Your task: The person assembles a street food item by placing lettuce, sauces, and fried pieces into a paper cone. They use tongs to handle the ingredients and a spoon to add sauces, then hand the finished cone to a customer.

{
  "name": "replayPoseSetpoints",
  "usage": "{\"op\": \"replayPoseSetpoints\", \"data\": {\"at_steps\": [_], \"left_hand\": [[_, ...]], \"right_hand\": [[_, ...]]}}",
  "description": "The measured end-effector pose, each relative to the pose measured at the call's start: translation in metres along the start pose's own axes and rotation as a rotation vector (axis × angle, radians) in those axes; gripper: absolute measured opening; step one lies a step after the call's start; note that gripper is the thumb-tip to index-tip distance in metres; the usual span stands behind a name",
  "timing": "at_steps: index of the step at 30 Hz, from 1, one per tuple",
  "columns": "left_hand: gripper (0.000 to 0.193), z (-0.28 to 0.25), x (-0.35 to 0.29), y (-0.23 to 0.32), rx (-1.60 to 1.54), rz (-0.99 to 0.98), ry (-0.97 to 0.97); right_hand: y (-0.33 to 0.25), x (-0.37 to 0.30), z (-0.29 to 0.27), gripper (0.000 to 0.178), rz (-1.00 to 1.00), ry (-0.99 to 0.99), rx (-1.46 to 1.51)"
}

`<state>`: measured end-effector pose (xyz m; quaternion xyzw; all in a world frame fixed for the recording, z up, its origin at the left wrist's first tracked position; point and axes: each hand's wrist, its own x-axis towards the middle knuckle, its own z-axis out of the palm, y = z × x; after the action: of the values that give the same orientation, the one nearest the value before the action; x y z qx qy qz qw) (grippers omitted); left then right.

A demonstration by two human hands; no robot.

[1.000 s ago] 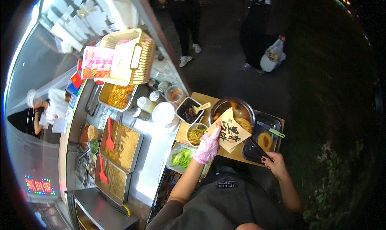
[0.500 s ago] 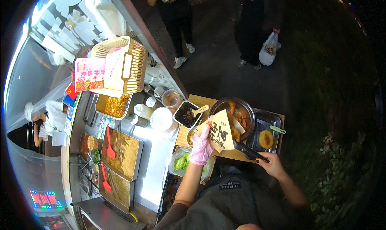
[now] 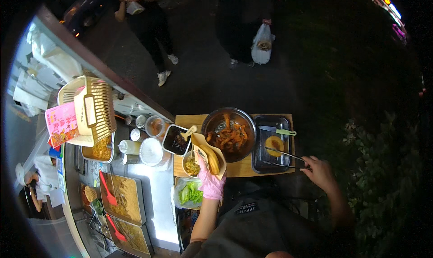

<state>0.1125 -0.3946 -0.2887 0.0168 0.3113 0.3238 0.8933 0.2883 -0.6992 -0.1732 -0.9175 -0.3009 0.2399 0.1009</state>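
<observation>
My left hand, in a pink glove, is closed around a brown paper bag. A split bun shows in the bag's mouth. My right hand is bare and grips metal tongs by the handle end. Their tips are parted at a round golden bun in a dark tray; whether they touch it I cannot tell. A green-handled knife lies across the tray's far end. Left of the tray stands a metal bowl of reddish-brown food pieces.
The wooden board also carries a dark-filled container with a light scoop and a bowl of shreds. Lettuce sits nearer me. Leftward are jars, metal pans and a basket. Two people stand beyond.
The tongs have moved right, from beside the bag to the round bun in the tray. My left hand has turned the bag so its opening and the bun inside show. The view has shifted.
</observation>
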Motion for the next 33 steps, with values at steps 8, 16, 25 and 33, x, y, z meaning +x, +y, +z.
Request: {"op": "replayPoseSetpoints", "data": {"at_steps": [8, 16, 25, 33], "left_hand": [[0.051, -0.018, -0.013, -0.030, -0.061, -0.216, -0.063], [0.055, 0.001, -0.017, -0.027, 0.046, -0.108, 0.057], [0.052, 0.003, -0.017, -0.006, -0.182, -0.230, -0.215], [0.053, 0.007, -0.017, -0.003, 0.100, 0.166, -0.263]], "right_hand": [[0.070, 0.067, 0.105, 0.061, -0.310, 0.088, -0.280], [0.060, 0.116, 0.081, 0.048, -0.291, 0.264, -0.279], [0.086, 0.194, 0.119, 0.016, -0.326, 0.303, -0.489], [-0.098, 0.022, -0.026, 0.027, -0.557, 0.277, 0.216]]}}
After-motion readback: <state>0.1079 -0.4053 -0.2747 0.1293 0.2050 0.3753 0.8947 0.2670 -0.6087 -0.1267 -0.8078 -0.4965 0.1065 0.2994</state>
